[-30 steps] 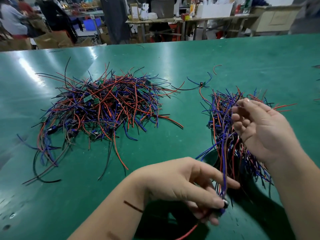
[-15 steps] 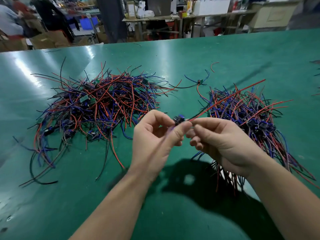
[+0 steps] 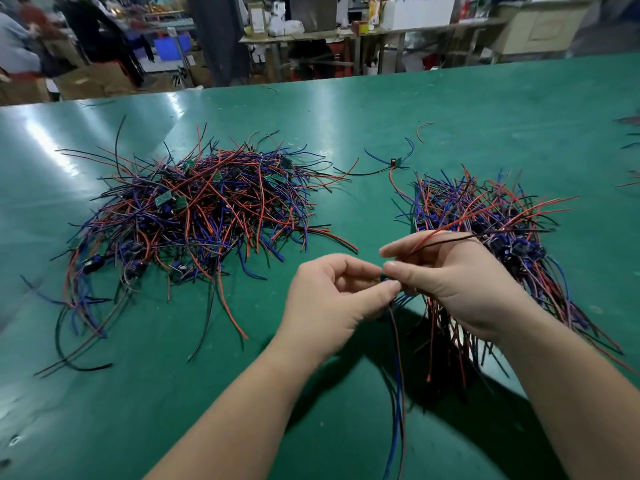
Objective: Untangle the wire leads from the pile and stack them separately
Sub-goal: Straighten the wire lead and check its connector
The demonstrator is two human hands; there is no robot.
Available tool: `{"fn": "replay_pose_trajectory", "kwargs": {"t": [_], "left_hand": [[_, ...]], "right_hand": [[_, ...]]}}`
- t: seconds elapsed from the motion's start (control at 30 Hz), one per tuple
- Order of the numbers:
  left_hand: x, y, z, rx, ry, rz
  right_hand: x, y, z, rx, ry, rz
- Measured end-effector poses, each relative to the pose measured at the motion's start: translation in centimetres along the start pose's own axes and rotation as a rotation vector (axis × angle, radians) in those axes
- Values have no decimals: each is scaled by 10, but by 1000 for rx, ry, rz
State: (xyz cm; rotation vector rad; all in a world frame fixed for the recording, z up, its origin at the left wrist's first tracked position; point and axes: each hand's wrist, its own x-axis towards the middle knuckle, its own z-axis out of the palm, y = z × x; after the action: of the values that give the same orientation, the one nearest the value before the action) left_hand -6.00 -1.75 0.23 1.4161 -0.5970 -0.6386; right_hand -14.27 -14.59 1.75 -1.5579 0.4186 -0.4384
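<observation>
Your left hand [image 3: 332, 299] and right hand [image 3: 460, 282] both pinch one wire lead [image 3: 398, 368] at its small middle piece, held between the tangled pile [image 3: 194, 216] and the stack [image 3: 485, 209]. It looks light and floppy, so take it by that stiffer piece, not the limp strands. Your fingertips [image 3: 393, 270] nearly hide the piece; its blue strands leave the bottom edge.
</observation>
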Motion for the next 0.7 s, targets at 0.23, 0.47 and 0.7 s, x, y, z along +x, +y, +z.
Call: {"fn": "replay_pose_trajectory", "kwargs": {"t": [0.23,0.47,0.7], "left_hand": [[0,9,-7,-79,-121,-143],[-4,23,-25,67,-442,-259],[2,20,-34,249,-344,-279]], "right_hand": [[-3,-10,-10,63,61,-65],[-3,-21,-15,383,244,-135],[5,-19,-27,596,612,-315]]}}
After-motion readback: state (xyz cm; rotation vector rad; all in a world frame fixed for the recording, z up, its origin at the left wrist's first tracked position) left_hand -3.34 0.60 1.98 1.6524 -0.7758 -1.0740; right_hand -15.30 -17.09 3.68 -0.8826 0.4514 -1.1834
